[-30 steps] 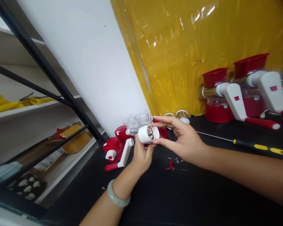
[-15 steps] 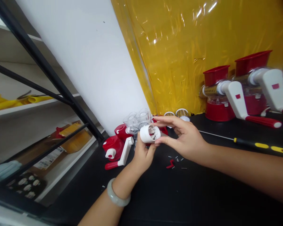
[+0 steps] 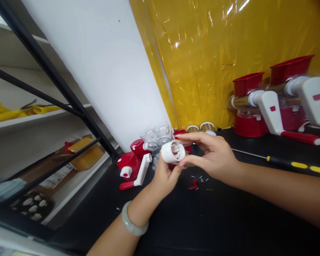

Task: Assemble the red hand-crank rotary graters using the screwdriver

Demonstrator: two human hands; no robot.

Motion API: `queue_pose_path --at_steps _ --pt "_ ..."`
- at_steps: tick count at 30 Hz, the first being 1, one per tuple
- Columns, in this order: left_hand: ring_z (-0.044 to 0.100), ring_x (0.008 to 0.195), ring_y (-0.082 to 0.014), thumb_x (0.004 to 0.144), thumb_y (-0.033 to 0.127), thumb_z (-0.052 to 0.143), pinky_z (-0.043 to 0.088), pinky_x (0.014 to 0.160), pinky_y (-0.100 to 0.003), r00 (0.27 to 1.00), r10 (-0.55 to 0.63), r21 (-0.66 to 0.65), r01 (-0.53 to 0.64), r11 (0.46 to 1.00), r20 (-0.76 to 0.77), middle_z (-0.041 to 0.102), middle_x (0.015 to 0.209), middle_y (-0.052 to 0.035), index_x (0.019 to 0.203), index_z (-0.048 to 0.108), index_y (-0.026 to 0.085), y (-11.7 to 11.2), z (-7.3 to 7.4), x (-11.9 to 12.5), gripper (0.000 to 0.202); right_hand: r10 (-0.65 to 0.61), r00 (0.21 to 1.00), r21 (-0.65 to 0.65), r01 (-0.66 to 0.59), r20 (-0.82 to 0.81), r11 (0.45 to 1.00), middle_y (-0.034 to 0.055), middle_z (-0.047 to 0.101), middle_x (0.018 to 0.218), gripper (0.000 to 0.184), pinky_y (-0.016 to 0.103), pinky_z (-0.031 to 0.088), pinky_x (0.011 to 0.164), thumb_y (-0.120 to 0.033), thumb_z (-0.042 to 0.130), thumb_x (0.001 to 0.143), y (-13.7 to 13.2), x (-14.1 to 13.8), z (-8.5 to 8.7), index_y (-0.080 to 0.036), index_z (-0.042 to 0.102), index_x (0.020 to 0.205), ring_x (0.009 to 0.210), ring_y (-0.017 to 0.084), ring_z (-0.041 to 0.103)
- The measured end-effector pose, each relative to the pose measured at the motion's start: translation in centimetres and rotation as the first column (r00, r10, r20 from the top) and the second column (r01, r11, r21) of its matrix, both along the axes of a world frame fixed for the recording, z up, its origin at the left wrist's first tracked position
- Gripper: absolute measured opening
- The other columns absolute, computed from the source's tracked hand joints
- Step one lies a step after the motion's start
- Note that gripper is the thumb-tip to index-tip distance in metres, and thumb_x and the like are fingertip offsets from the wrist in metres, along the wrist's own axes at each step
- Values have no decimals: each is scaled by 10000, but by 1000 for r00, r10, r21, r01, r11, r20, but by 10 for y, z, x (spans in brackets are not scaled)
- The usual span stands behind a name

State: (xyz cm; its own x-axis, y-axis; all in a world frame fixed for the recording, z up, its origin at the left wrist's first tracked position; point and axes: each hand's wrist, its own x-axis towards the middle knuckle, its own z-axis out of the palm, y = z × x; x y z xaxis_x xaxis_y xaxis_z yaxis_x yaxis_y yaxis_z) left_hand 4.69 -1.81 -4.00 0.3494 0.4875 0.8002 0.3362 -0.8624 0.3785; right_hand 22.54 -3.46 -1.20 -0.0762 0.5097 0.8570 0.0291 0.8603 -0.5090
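Observation:
My left hand (image 3: 168,177) is closed around a white plastic cylindrical part (image 3: 169,152), held above the black table. Its open end faces right and shows white ribs or inner pieces. On that side, my right hand (image 3: 212,153) curves its thumb and fingers about the rim, with the thumb at the lower edge. Whether a separate small piece sits between the right fingers is hard to make out. Beneath the hands lie a small red crank-shaped piece (image 3: 194,185) and several small screws or pins (image 3: 202,180).
Red bases (image 3: 128,165), a white crank with red grip (image 3: 142,172) and clear plastic housings (image 3: 164,131) stand left. Grater drums (image 3: 208,128) sit behind. Two assembled rotary graters (image 3: 249,106) and a long screwdriver (image 3: 285,162) are right. A black-framed shelf (image 3: 77,110) borders the left.
The white part has turned slightly, its open end now facing me more. The right hand's fingers have drawn in closer to its rim. The whole view has shifted a little.

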Motion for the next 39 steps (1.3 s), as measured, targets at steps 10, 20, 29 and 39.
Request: queue_pose_path --at_steps 10,20,29,39 --pt "628 1007 -257 885 313 570 495 919 -432 996 40 18 -39 999 -74 659 1087 -124 1081 565 178 -2 3 -2 238 -177 978 108 165 113 980 58 744 1062 451 372 579 896 -379 805 700 -11 3 8 -246 717 1122 950 228 713" --pt "648 921 -241 843 202 586 510 863 -408 979 61 -31 -68 997 -194 684 978 -86 1032 589 188 -13 15 6 190 -286 936 178 252 203 951 52 712 1139 414 363 526 942 -360 712 811 -14 0 6 -254 640 1204 1047 223 673" --pt "662 1028 -243 830 386 676 591 788 -377 925 10 -511 201 836 380 652 1156 -109 1207 477 214 5 12 3 460 -104 943 -156 160 317 975 119 664 1179 512 439 521 922 -437 693 805 16 11 8 -199 569 1241 1088 246 641" --pt "613 1142 -284 776 376 750 604 810 -398 866 5 -577 329 747 500 612 1227 -126 1230 433 204 11 6 3 579 19 883 -238 106 469 965 121 712 1049 492 392 531 833 -367 631 861 38 13 -21 -152 550 1296 938 217 676"
